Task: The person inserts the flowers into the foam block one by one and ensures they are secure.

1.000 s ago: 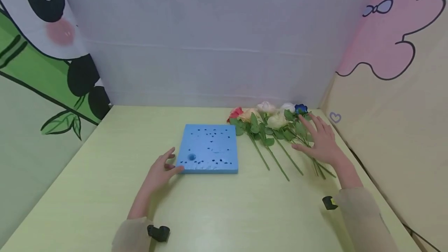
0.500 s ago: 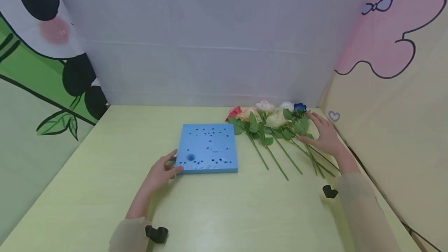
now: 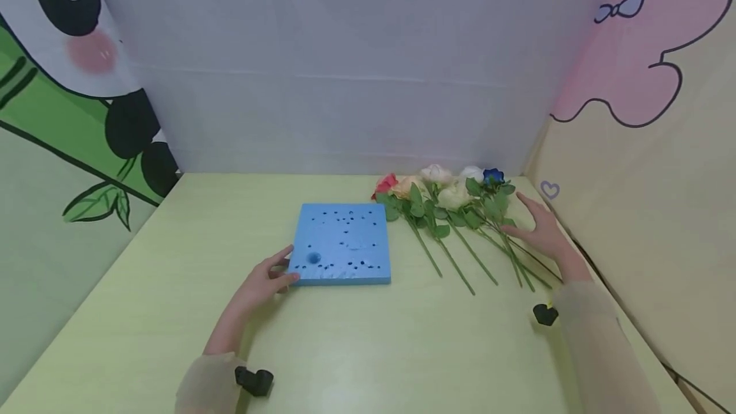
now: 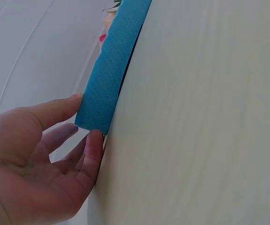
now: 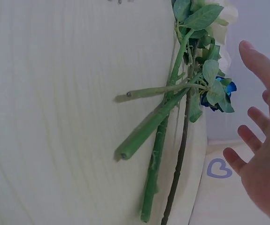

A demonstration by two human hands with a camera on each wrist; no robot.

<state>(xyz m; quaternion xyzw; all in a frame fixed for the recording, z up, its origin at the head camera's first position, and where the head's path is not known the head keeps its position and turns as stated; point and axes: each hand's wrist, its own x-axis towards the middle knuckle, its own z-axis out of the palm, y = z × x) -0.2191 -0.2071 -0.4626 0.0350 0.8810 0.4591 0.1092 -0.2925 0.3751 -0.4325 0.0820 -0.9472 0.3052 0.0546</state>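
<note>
Head view is showing a pale green wooden table [image 3: 356,337] with a square blue foam block [image 3: 343,243] lying flat on it, its top full of small dark holes. The left hand [image 3: 266,281] is resting at the near left corner of this block; in the left wrist view the thumb and the fingers [image 4: 90,150] are touching the corner [image 4: 95,119] from two sides, only lightly bent, and it seems they are steadying it more than gripping, though the view there is too close to be sure. To the right of the block a row of artificial flowers with long green stems [image 3: 454,235] is lying on the table, the heads pointing to the white back wall: a red one [image 3: 386,185], some cream and white ones [image 3: 437,175], and a dark blue one [image 3: 492,177] at the far right. The right hand [image 3: 542,232] is hovering just beside the rightmost stems, near the blue flower. In the right wrist view its fingers [image 5: 252,117] are spreading wide and straight, holding nothing, and the cut stem ends [image 5: 149,140] are lying apart from the palm.
</note>
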